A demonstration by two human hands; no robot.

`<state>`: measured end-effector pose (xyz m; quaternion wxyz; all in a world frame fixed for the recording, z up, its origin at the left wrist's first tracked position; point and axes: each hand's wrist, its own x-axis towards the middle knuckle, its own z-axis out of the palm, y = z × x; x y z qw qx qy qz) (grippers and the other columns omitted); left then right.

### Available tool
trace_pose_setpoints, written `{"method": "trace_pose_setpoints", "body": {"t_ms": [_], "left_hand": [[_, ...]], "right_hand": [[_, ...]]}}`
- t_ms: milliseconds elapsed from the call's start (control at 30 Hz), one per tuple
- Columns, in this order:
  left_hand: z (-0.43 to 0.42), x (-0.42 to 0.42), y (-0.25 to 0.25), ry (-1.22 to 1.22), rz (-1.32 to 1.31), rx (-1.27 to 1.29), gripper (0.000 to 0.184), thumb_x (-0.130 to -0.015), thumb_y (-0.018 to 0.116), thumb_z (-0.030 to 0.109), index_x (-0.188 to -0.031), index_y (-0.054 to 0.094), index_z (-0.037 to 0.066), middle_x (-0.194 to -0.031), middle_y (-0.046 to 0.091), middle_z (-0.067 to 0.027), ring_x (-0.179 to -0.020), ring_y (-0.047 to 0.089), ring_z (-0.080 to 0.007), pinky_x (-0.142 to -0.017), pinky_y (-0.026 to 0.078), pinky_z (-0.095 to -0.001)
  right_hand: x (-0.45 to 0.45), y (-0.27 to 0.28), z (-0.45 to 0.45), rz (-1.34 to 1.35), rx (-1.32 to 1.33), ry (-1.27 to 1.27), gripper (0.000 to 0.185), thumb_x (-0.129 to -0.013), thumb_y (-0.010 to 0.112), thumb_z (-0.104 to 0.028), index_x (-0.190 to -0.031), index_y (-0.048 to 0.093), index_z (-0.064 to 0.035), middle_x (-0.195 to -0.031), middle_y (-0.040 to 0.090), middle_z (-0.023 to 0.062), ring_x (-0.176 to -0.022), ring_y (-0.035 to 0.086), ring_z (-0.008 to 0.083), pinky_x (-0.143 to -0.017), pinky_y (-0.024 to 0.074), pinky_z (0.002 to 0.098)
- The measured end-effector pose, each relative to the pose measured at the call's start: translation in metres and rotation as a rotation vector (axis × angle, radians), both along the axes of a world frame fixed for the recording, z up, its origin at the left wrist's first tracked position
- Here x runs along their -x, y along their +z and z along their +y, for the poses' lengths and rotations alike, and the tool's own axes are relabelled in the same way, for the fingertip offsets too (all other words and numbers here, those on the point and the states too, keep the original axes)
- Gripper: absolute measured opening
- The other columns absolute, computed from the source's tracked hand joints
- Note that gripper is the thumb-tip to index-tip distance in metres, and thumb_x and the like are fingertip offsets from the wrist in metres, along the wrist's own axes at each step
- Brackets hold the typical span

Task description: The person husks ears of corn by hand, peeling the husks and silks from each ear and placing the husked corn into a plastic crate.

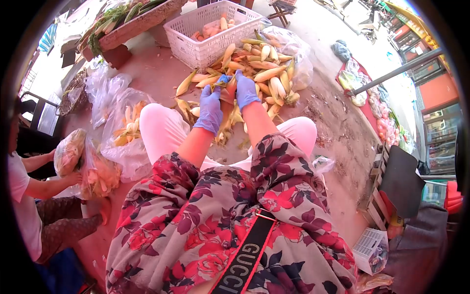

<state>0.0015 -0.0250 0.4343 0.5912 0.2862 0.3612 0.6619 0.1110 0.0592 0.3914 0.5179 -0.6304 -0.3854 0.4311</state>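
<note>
Blue gloves cover both hands, which are close together over a heap of corn ears [269, 73] on the ground. My left hand [209, 110] is closed on an ear of corn [227, 94], its fingertips at the husk. On the other side of that ear, my right hand [246, 91] is closed around it too. The gloves hide part of the ear, so how much husk is on it cannot be made out. Loose husks [224, 131] hang and lie just below, between my knees.
A white plastic crate [196, 51] holding peeled corn stands behind the heap. Clear bags of husks or corn [129, 142] lie to the left. At far left a person's hands [73, 179] hold a filled bag [70, 153]. A metal pole [396, 71] slants at right.
</note>
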Motion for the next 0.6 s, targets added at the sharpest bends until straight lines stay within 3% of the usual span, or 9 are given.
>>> {"method": "trace_pose_setpoints", "body": {"t_ms": [67, 133, 200, 233, 267, 367, 600], "left_hand": [[-0.005, -0.006, -0.01, -0.065, 0.013, -0.063, 0.009, -0.088, 0.049, 0.005, -0.092, 0.057, 0.003, -0.09, 0.059, -0.0025, -0.08, 0.05, -0.009, -0.073, 0.041, -0.0232], [-0.013, -0.008, -0.01, -0.127, 0.302, -0.153, 0.01, -0.084, 0.05, -0.002, -0.091, 0.056, 0.002, -0.09, 0.059, -0.0047, -0.086, 0.051, -0.0114, -0.08, 0.041, -0.0248], [-0.021, -0.008, 0.0, -0.163, 0.581, -0.314, 0.013, -0.082, 0.049, -0.006, -0.09, 0.055, 0.002, -0.09, 0.059, -0.0059, -0.088, 0.053, -0.0128, -0.084, 0.04, -0.0255], [-0.033, -0.003, 0.011, -0.261, 0.551, -0.3, 0.017, -0.079, 0.048, -0.01, -0.09, 0.054, 0.002, -0.086, 0.06, -0.0065, -0.091, 0.054, -0.0139, -0.089, 0.038, -0.0258], [-0.039, 0.0, 0.01, -0.311, 0.667, -0.46, 0.019, -0.078, 0.046, -0.012, -0.087, 0.054, 0.002, -0.083, 0.062, -0.0062, -0.09, 0.057, -0.0147, -0.095, 0.036, -0.0294], [-0.057, 0.003, 0.034, -0.366, 0.595, -0.575, 0.02, -0.078, 0.043, -0.012, -0.081, 0.053, 0.005, -0.083, 0.063, -0.0045, -0.088, 0.059, -0.0131, -0.105, 0.028, -0.0399], [-0.075, 0.015, 0.072, -0.308, 0.723, -0.789, 0.018, -0.076, 0.044, -0.009, -0.08, 0.054, 0.005, -0.085, 0.063, -0.0054, -0.087, 0.059, -0.0176, -0.104, 0.029, -0.0424]], "right_hand": [[-0.014, -0.056, 0.042, 0.235, 0.067, -0.053, 0.039, -0.09, 0.045, -0.033, -0.092, 0.057, 0.0037, -0.084, 0.062, 0.0148, -0.068, 0.058, 0.0224, -0.061, 0.0469, 0.0331], [-0.014, 0.019, -0.006, 0.686, 0.117, -0.079, 0.033, -0.089, 0.039, -0.026, -0.1, 0.053, 0.0024, -0.089, 0.061, 0.0163, -0.074, 0.061, 0.025, -0.06, 0.0504, 0.0351], [-0.036, 0.01, 0.0, 0.275, 0.125, -0.08, 0.031, -0.089, 0.038, -0.024, -0.096, 0.054, 0.0019, -0.089, 0.061, 0.017, -0.073, 0.061, 0.0269, -0.056, 0.0504, 0.0363], [-0.046, 0.01, 0.005, 0.172, 0.115, -0.097, 0.031, -0.089, 0.038, -0.024, -0.096, 0.055, 0.0019, -0.089, 0.061, 0.017, -0.073, 0.061, 0.0269, -0.056, 0.0504, 0.0363], [-0.055, 0.013, 0.004, 0.156, 0.097, -0.121, 0.031, -0.089, 0.038, -0.024, -0.097, 0.055, 0.0019, -0.089, 0.061, 0.0169, -0.073, 0.061, 0.0269, -0.056, 0.0503, 0.0362], [-0.078, 0.028, 0.008, 0.243, 0.041, -0.183, 0.031, -0.088, 0.039, -0.024, -0.097, 0.055, 0.0019, -0.088, 0.062, 0.0167, -0.072, 0.061, 0.0268, -0.056, 0.05, 0.036], [-0.114, 0.05, 0.01, 0.477, -0.019, -0.298, 0.032, -0.088, 0.039, -0.024, -0.097, 0.055, 0.002, -0.087, 0.063, 0.0161, -0.07, 0.061, 0.0268, -0.056, 0.0495, 0.0356]]}}
